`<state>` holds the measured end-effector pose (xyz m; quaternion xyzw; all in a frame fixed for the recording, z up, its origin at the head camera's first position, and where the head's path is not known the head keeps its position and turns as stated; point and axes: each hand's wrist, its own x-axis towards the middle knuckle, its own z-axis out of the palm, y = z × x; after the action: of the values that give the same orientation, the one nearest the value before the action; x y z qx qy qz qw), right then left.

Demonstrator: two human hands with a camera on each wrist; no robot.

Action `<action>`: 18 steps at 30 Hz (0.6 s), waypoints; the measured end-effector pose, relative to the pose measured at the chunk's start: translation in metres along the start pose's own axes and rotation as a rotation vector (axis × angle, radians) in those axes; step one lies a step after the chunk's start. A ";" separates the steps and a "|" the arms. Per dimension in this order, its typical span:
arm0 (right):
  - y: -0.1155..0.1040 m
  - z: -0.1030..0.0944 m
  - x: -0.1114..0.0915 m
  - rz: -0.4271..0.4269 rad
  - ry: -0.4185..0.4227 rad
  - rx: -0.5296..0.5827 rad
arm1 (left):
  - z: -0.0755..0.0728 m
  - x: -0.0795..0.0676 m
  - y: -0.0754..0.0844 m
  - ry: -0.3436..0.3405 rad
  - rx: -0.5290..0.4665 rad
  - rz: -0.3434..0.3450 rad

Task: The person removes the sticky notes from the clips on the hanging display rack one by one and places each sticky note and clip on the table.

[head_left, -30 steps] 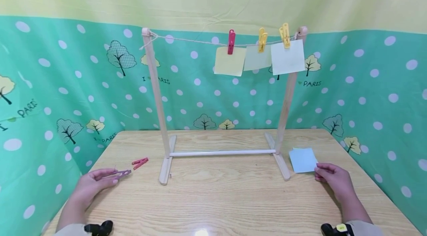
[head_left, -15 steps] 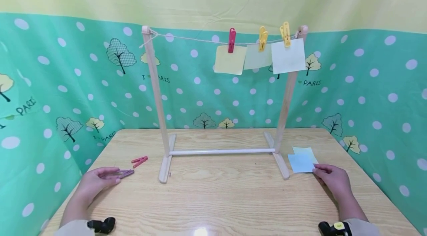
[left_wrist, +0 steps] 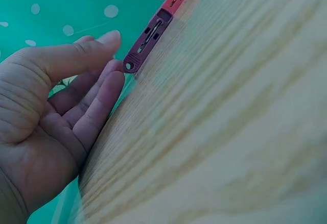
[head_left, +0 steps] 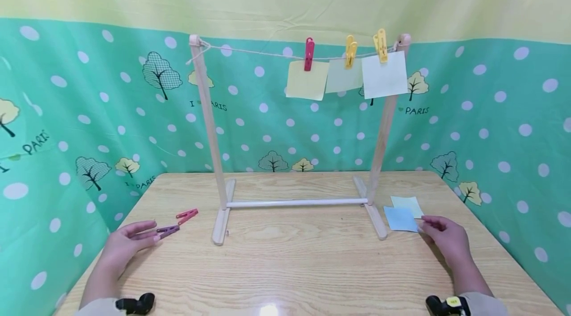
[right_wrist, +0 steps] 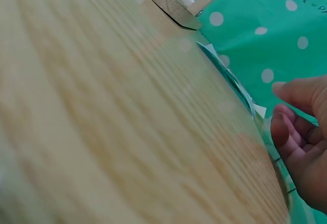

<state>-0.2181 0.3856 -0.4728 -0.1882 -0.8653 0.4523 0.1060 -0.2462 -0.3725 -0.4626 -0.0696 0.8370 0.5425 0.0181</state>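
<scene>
A purple clothespin (head_left: 168,231) lies on the table just ahead of my left hand (head_left: 128,244). In the left wrist view, the thumb and fingers (left_wrist: 104,94) are spread apart, with the pin's end by the fingertips. Beyond it is a red clothespin (head_left: 187,216). On the right, a blue paper square (head_left: 400,219) partly covers a pale green one (head_left: 411,204). My right hand (head_left: 447,240) is at their right edge, fingers loosely bent; the right wrist view has a gap between its thumb and fingers, with the papers (right_wrist: 227,76) just beyond them.
A wooden rack (head_left: 207,122) with a string stands mid-table. From the string hang a yellow paper (head_left: 307,81) under a red clothespin (head_left: 309,54), and a pale green (head_left: 344,78) and a white paper (head_left: 384,77) under yellow clothespins. A polka-dot curtain (head_left: 285,132) encloses the table.
The blue paper has slid left and toward me, baring more of the pale green sheet. My left fingers have let go of the purple clothespin, which lies slightly farther right.
</scene>
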 end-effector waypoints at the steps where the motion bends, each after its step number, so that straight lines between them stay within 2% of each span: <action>1: -0.002 0.000 -0.001 0.001 0.003 0.009 | 0.000 0.000 0.000 0.004 -0.022 0.005; 7: -0.015 -0.004 -0.008 0.009 0.019 0.044 | 0.003 -0.003 0.004 0.031 -0.152 0.054; 11: -0.023 -0.003 -0.012 -0.055 0.029 0.038 | 0.006 -0.006 0.014 0.068 -0.236 0.120; 14: -0.031 -0.003 -0.013 -0.107 0.031 0.054 | 0.010 -0.009 0.024 0.098 -0.278 0.144; 18: -0.043 -0.004 -0.016 -0.139 0.029 0.085 | 0.015 -0.011 0.038 0.117 -0.228 0.166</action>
<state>-0.2116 0.3594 -0.4354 -0.1295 -0.8548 0.4772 0.1575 -0.2413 -0.3422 -0.4338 -0.0333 0.7725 0.6286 -0.0837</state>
